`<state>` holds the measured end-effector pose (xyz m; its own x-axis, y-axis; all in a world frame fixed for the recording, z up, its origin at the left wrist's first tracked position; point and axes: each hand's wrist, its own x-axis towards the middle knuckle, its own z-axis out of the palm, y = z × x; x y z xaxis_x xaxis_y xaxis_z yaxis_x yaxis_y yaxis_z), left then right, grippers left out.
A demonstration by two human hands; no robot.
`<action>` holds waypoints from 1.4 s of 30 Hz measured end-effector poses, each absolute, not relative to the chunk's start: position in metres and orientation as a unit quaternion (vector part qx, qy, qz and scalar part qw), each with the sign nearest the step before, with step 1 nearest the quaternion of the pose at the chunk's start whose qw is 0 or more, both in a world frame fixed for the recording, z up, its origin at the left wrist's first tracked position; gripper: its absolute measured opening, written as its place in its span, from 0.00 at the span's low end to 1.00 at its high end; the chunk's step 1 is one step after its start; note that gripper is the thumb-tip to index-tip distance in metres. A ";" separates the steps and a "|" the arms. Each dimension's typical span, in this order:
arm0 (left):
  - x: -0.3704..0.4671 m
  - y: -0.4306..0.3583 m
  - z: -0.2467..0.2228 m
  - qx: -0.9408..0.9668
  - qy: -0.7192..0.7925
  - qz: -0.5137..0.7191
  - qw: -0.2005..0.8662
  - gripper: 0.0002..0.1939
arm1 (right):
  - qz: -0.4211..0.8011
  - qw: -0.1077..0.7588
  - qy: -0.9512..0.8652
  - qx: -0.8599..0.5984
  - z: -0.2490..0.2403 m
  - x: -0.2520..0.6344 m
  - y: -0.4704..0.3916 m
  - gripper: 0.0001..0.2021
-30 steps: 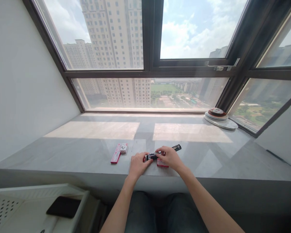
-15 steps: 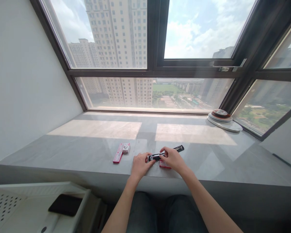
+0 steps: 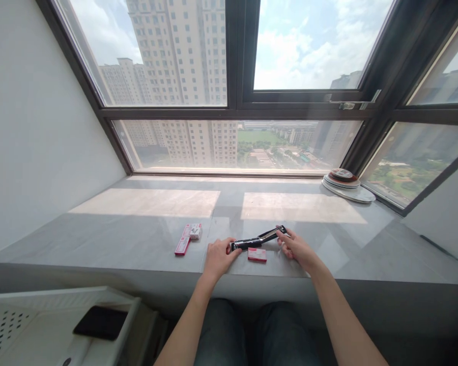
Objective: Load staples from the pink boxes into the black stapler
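A black stapler point(image 3: 248, 243) lies opened out on the grey stone sill, its top arm swung out to the right. My left hand point(image 3: 220, 255) grips its left end between thumb and fingers. At the far right end of the raised arm, my right hand point(image 3: 295, 247) has thumb and fingers closed on the tip. Just in front of the stapler sits a small red and white box point(image 3: 257, 254), touched by neither hand. Left of my hands are flat pink and white boxes point(image 3: 182, 245), with a small white box point(image 3: 195, 231) beside them.
Stacked plates or lids point(image 3: 345, 184) stand in the sill's right corner by the window. Below the sill at left, a white perforated basket point(image 3: 110, 292) holds a dark phone-like slab point(image 3: 100, 323). The sill's front edge runs close under my wrists.
My right hand has moved from the stapler's middle to the right end of its arm. The red and white box it covered now shows fully. My left hand keeps its grip.
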<state>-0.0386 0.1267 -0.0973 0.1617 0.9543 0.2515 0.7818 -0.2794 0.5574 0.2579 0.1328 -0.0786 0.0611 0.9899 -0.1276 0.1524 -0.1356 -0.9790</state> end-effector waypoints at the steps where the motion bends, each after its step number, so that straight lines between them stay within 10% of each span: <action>1: -0.038 0.126 -0.097 0.748 0.580 0.286 0.149 0.16 | 0.482 0.443 -0.513 -0.556 -0.071 0.254 0.138 0.33; 19: -0.040 0.129 -0.101 0.743 0.585 0.287 0.152 0.15 | 0.196 0.226 -0.830 -0.471 -0.049 0.178 0.165 0.10; 24: -0.027 0.120 -0.089 0.745 0.574 0.306 0.146 0.12 | 0.209 0.291 -0.748 -0.559 -0.068 0.222 0.165 0.17; 31: 0.014 0.117 -0.070 0.904 0.338 0.208 0.162 0.36 | 0.307 0.423 -0.589 -0.616 -0.109 0.268 0.144 0.30; 42: -0.038 0.122 -0.081 0.829 0.471 0.238 0.185 0.35 | 0.446 0.447 -0.538 -0.558 -0.118 0.224 0.111 0.33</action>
